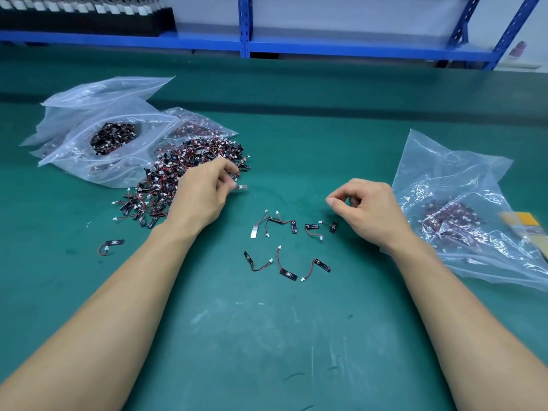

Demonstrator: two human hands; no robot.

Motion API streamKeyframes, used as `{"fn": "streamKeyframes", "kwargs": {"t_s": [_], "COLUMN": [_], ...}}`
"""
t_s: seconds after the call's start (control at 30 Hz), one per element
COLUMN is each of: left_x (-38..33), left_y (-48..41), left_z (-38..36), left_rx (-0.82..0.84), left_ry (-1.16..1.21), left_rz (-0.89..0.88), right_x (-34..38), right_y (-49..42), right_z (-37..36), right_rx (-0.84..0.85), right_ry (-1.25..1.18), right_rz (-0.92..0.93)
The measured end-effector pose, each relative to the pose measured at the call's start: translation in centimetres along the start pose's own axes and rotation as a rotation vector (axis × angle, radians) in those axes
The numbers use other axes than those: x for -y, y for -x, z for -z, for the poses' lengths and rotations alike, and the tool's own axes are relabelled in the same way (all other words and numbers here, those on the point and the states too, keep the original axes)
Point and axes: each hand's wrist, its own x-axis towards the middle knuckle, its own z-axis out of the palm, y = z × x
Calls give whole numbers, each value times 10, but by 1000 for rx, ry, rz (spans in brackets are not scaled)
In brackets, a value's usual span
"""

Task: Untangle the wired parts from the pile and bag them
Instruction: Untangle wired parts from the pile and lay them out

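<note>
Pile touching left fingers, pinching one wired part, right fingers curled empty, apart

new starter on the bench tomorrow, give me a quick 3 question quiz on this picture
1. True or false: the tangled pile lies on the person's right.
2. Which hand picks at the pile? A. left B. right C. both
3. Fill in: the separated parts lie loose on the green mat between the two ____.
Key: 1 false; 2 A, the left hand pinches a wired part there; 3 hands
</note>
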Motion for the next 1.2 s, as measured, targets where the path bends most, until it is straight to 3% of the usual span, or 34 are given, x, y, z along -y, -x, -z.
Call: {"fn": "streamKeyframes", "kwargs": {"t_s": [0.07, 0.2, 0.43, 0.87, 1.1, 1.2], "left_x": [-2, -1, 0, -2, -8, -10], "left_y": [2, -2, -3, -6, -1, 1], "left_z": [-1, -1, -12, 3, 7, 9], "left_rx": [41, -55, 95, -173, -182, -132], "left_ry": [-62, -282, -467, -109, 119, 73], "left_rz": [7, -25, -39, -131, -39, -43], "right_x": [0, 0, 0, -1, 0, 0], "right_y": [0, -1, 0, -1, 0, -1], "right_z": [0, 0, -1, -1, -1, -1], "right_rx": [-3, -8, 0, -5, -9, -9], "right_ry": [2, 4, 2, 18, 4, 4], "right_rz": [2, 5, 10, 21, 21, 16]}}
